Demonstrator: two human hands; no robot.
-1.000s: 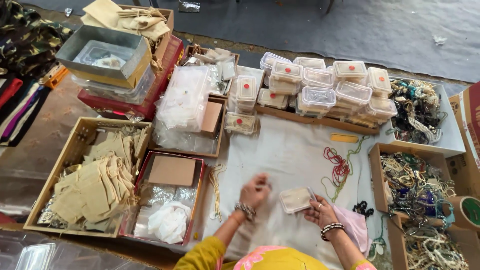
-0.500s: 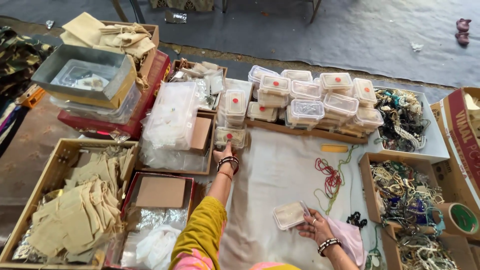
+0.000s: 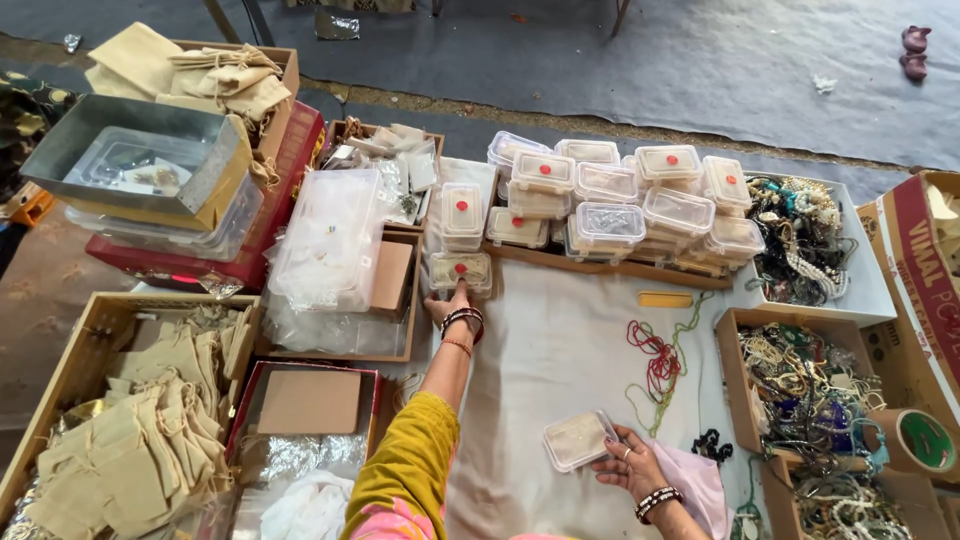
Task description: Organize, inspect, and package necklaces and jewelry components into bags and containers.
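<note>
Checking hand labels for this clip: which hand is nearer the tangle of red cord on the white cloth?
Right. The right hand, holding a small clear plastic box, sits just below the red cord; the left hand is far across the cloth.

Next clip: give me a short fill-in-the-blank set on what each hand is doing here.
1. The right hand holds a small clear plastic ____.
2. The left hand reaches to a lidded box whose lid bears a ____ dot.
3. The red cord lies on the ____ cloth.

Missing words: box; red; white
</note>
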